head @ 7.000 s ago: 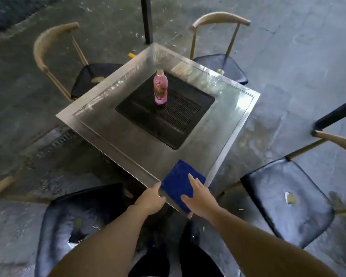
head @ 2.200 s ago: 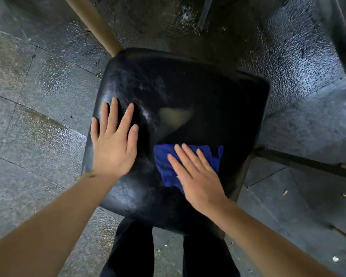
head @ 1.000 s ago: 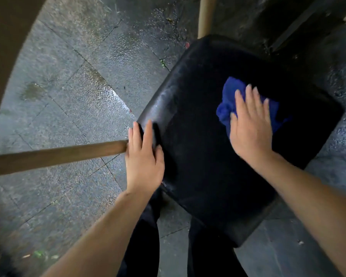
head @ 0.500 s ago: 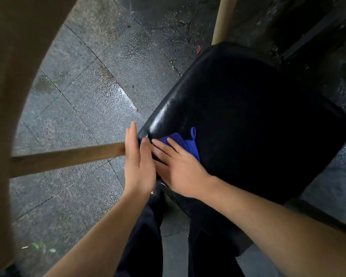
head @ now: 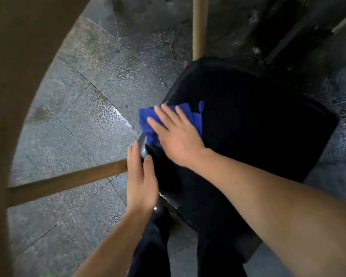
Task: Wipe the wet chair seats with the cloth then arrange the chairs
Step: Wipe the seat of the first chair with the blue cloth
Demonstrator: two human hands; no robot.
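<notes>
The right hand presses a crumpled blue cloth flat-fingered onto the glossy black chair seat; the left hand rests on the seat's edge.

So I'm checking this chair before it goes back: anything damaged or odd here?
No damage visible. The blue cloth under the right hand overhangs the black seat edge; the left hand rests flat on that edge. The floor looks wet.

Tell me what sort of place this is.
Probably an outdoor seating area, perhaps a patio. The floor is wet grey stone paving, and a black padded chair seat with wooden legs stands on it.
</notes>
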